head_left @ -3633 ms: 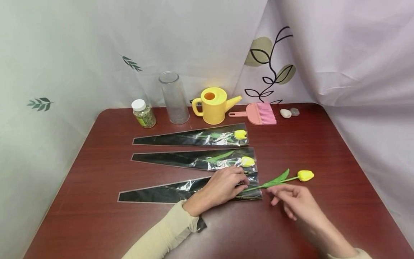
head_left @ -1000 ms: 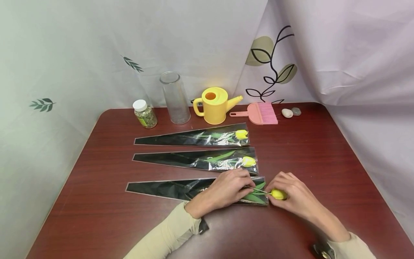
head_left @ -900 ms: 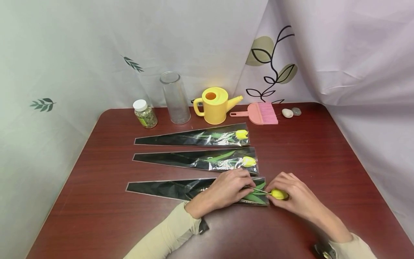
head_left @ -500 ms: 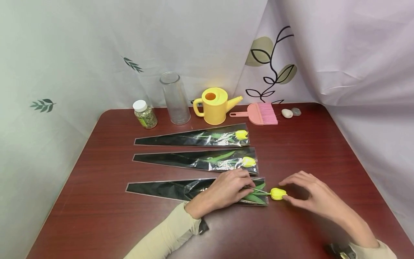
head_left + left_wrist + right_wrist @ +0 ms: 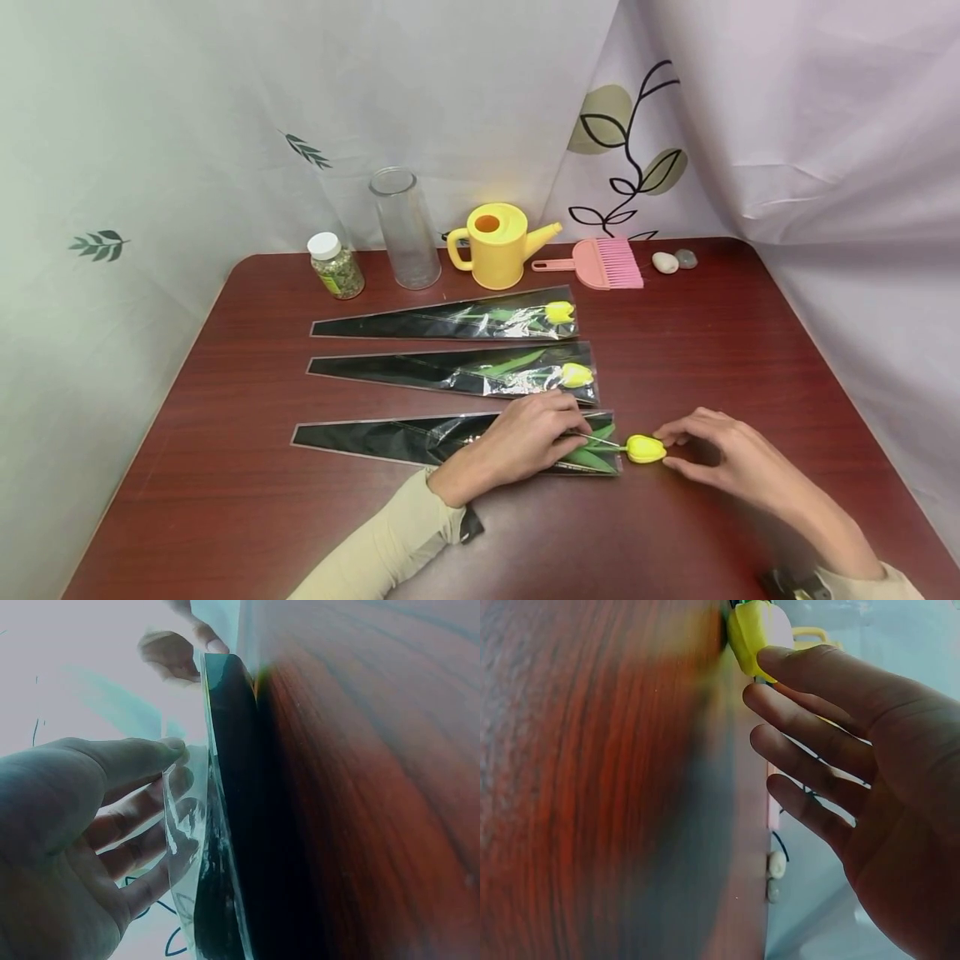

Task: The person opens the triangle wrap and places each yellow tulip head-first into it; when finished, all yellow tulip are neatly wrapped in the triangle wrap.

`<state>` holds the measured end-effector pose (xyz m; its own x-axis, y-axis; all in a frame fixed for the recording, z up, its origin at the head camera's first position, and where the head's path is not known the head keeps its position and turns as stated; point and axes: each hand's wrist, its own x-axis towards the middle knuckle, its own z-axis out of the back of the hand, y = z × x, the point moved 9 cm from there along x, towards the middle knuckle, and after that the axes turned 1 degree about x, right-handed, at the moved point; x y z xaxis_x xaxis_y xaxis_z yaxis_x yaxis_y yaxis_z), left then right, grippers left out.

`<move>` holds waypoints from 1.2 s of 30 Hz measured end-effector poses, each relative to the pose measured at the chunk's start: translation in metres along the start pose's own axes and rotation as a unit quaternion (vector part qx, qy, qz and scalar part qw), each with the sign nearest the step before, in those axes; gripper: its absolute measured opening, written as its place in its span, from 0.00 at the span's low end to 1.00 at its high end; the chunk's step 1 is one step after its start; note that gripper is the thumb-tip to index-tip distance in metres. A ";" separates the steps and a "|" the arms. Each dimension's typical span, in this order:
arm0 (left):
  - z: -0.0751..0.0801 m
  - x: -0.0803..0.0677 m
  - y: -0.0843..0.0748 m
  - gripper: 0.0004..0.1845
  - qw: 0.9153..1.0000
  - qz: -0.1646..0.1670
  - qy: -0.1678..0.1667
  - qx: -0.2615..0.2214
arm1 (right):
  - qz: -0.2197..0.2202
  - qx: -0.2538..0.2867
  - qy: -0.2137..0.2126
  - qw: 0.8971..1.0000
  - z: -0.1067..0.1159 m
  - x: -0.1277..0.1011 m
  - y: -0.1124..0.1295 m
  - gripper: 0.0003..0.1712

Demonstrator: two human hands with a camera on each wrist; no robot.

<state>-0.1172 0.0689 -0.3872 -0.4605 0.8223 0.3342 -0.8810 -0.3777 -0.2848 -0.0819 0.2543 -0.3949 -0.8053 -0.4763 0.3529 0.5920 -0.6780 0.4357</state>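
In the head view my left hand pinches the clear top film of the lowest flower sleeve, thumb against fingertips, lifting it off the black backing. The left wrist view shows that film raised between thumb and fingers. Inside the sleeve's wide end lie the green leaves of a yellow tulip; its bloom sticks out past the opening. My right hand is at the bloom's right end, thumb tip touching it in the right wrist view, other fingers loosely extended. My left hand covers part of the stem.
Two more sleeves, each with a tulip, lie behind: a middle sleeve and a far sleeve. Along the back stand a lidded jar, glass vase, yellow watering can, pink dustpan and brush and pebbles.
The tulip has gone from lying mostly outside the sleeve to having its leaves inside. My right hand has let go of the stem below the bloom and shifted right, to the bloom's end.
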 end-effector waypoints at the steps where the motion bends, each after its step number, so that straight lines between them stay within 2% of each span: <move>1: 0.000 0.000 0.000 0.05 1.000 0.000 0.000 0.000 | 0.000 0.001 0.001 1.000 0.000 0.000 0.000 0.27; 13: 0.001 0.001 -0.002 0.05 1.000 -0.006 -0.006 0.000 | 0.004 0.022 -0.004 1.000 0.000 0.003 0.003 0.27; 18: 0.001 0.002 -0.001 0.06 1.000 -0.006 -0.005 -0.003 | -0.008 0.062 -0.003 0.998 -0.002 0.007 0.005 0.28; 25: 0.002 0.003 -0.002 0.07 1.000 -0.005 -0.004 -0.007 | -0.018 0.126 -0.001 0.992 -0.013 0.017 0.009 0.24; 36: 0.002 0.006 -0.005 0.06 1.000 -0.005 0.006 -0.011 | -0.013 0.168 0.024 0.985 -0.032 0.024 0.013 0.19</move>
<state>-0.1156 0.0750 -0.3818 -0.4503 0.8312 0.3259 -0.8830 -0.3604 -0.3008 -0.0942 0.2163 -0.4076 -0.8163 -0.4928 0.3012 0.5414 -0.4714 0.6962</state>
